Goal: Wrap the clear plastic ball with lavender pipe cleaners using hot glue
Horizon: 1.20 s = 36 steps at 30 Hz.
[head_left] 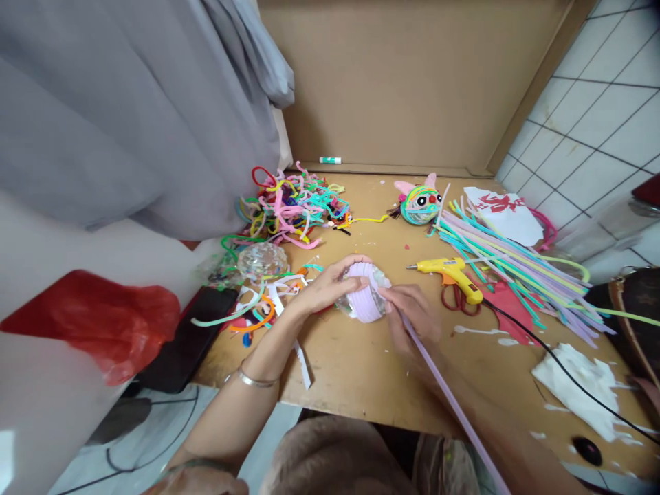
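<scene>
A clear round ball (344,306), partly wrapped in rows of lilac pipe cleaner, is gripped by my left hand (333,285), the thumb lying across the wrapped rows. At the ball's right side, my right hand (410,320) pinches a long lilac pipe cleaner (438,378), whose free length runs down toward the lower right. To the right of my hands lies a yellow glue gun (441,265) with its nozzle facing left. Red-handled scissors (454,300) sit partly beneath it. My fingers hide part of the ball.
Tangled pipe cleaners (289,206) heap at the back left, near another clear ball (262,260). A decorated ball with pink ears (420,205) stands at the back. Straight pipe cleaners (515,268), a white tissue (577,385) and a black cable (546,350) occupy the right side.
</scene>
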Each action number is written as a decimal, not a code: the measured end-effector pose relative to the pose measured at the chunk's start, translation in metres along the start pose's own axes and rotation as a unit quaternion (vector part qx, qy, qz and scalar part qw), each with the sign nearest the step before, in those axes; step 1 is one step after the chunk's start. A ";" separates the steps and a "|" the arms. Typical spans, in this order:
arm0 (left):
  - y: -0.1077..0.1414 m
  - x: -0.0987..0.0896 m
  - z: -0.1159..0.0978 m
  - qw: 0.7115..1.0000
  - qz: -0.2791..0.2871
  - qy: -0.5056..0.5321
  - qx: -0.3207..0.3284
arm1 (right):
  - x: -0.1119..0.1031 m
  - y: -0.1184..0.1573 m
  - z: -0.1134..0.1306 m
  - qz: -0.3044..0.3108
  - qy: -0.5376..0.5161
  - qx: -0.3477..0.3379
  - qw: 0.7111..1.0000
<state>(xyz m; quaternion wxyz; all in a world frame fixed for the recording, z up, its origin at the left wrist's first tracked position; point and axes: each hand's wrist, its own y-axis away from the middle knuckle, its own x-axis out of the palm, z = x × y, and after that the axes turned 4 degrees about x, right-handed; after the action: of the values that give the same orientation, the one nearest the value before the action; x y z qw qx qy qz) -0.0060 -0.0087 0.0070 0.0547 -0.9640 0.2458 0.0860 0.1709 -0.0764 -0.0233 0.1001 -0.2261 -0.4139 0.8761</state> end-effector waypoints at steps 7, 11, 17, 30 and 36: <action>0.001 0.001 -0.001 1.000 -0.002 -0.001 -0.004 | 0.000 -0.001 0.001 0.009 0.011 0.001 1.000; 0.001 0.000 -0.002 1.000 -0.005 -0.012 -0.002 | 0.001 0.000 0.001 0.007 -0.004 0.002 1.000; 0.001 0.000 -0.003 1.000 -0.001 -0.021 -0.001 | 0.003 -0.001 0.001 0.016 -0.018 -0.026 0.999; 0.003 0.000 -0.001 0.999 0.007 -0.045 0.009 | 0.002 -0.001 0.001 0.033 -0.015 -0.020 0.999; 0.003 -0.002 0.003 0.999 0.020 -0.039 0.020 | 0.003 -0.001 0.000 0.030 -0.019 -0.027 0.999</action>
<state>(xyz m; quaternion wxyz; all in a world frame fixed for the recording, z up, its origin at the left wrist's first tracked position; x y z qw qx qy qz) -0.0092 -0.0101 0.0043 0.0815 -0.9534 0.2645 0.1198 0.1682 -0.0748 -0.0233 0.0596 -0.2245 -0.4318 0.8716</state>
